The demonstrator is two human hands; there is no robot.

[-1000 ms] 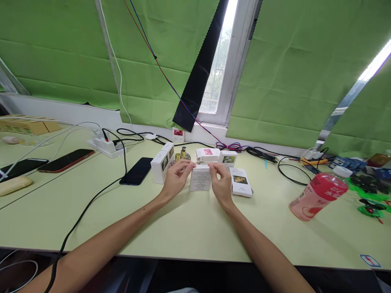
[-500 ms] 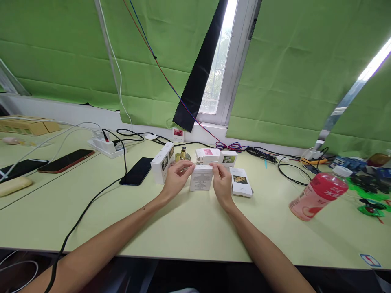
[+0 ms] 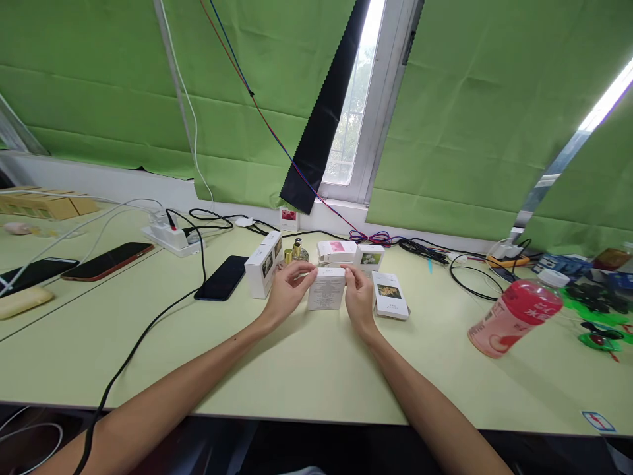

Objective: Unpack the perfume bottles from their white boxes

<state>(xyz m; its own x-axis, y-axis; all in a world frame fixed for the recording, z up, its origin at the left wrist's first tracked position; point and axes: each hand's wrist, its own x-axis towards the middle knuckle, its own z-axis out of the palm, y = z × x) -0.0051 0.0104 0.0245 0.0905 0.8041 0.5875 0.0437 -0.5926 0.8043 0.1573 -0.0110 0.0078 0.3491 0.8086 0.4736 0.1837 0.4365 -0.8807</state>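
A small white carton [image 3: 326, 293] with fine print on its near face stands upright on the table between my hands. My left hand [image 3: 289, 289] grips its upper left edge with thumb and fingers, and my right hand [image 3: 359, 293] pinches the upper right corner. Left of it stand white boxes [image 3: 261, 267] with a dark picture on the side. Glass bottles with gold caps [image 3: 297, 249] sit just behind my left hand, partly hidden. To the right lies a flat white box [image 3: 390, 297] with a yellow flower picture. Behind the carton are a pink-pictured box [image 3: 337, 250] and another white box [image 3: 370, 257].
A black phone [image 3: 221, 277] lies to the left, near a black cable [image 3: 148, 336] crossing the table. A power strip [image 3: 171, 237] is farther back. On the right, a pink drink bottle [image 3: 517, 316] stands near green-and-black items [image 3: 601, 336]. Cable bundles [image 3: 420, 249] line the wall.
Almost nothing differs. Both hands keep their hold on the white carton, which has shifted very slightly in view.
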